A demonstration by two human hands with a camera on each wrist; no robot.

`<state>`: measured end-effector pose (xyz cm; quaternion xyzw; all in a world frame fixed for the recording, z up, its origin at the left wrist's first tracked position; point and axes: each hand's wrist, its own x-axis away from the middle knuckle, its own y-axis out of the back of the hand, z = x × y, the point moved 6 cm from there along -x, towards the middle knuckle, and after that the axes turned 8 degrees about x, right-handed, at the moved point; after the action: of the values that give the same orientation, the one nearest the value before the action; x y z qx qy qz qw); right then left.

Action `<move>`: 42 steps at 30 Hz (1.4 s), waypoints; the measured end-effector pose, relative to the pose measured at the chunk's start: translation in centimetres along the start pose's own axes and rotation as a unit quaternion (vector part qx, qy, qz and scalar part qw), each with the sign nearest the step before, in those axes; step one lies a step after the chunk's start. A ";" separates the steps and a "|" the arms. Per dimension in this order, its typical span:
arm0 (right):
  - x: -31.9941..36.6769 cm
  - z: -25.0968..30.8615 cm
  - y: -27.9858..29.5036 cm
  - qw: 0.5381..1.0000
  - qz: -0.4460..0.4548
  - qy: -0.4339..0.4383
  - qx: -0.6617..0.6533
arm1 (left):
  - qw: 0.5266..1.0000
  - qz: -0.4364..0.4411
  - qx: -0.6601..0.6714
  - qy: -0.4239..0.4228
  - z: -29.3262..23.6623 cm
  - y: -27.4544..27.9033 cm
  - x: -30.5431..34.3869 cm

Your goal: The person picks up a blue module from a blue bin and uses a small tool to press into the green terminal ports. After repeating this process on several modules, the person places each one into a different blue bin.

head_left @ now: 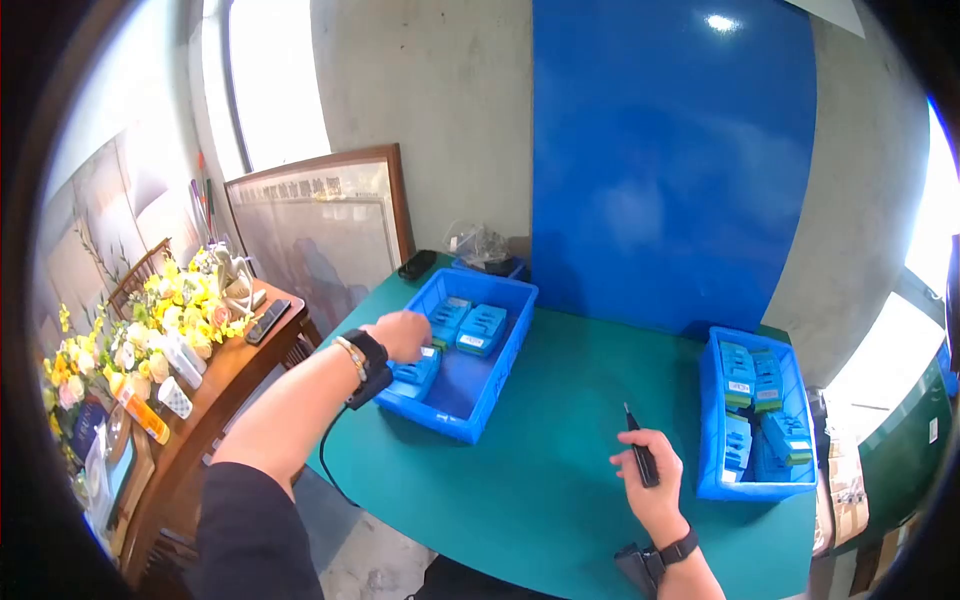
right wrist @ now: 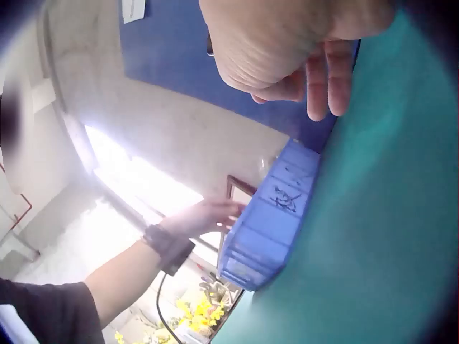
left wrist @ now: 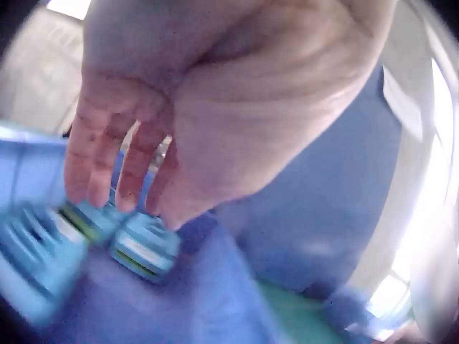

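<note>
My left hand (head_left: 403, 335) reaches over the left blue bin (head_left: 507, 375), its fingers loosely extended downward above several blue modules (head_left: 483, 330) with green edges and white labels. In the left wrist view, the fingers (left wrist: 125, 168) overlap the modules (left wrist: 147, 247), with nothing gripped between fingers and thumb. My right hand (head_left: 657, 490) holds a slim black screwdriver (head_left: 645, 462) over the table, its thin metal tip pointing up and away. In the right wrist view, the right hand (right wrist: 287, 50) hides most of that tool.
To the right stands a second blue bin (head_left: 755, 491) with several stacked modules. Both bins rest on a green table (head_left: 560, 400) against a blue panel (head_left: 670, 160). A black cable (head_left: 325, 455) hangs from the left wrist. Flowers (head_left: 180, 310) and a phone (head_left: 268, 321) occupy the wooden side table.
</note>
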<state>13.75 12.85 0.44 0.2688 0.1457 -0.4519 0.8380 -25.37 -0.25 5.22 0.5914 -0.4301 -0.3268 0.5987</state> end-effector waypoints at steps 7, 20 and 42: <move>0.2 -1.9 1.0 0.996 -0.028 -0.078 -0.031 | 0.997 0.064 -0.027 0.017 1.0 -1.9 -0.6; 0.4 0.3 0.6 1.000 -0.027 -0.014 0.000 | 0.947 -0.166 0.264 -0.071 -4.5 9.1 4.8; 0.5 -2.5 1.7 0.974 -0.096 -0.161 -0.129 | 0.749 -0.031 0.653 -0.108 -23.6 -4.6 2.1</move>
<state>15.49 14.71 -1.28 0.0669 0.0915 -0.5451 0.8307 -2.72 7.54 2.53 0.8120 -0.5817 -0.0463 0.0065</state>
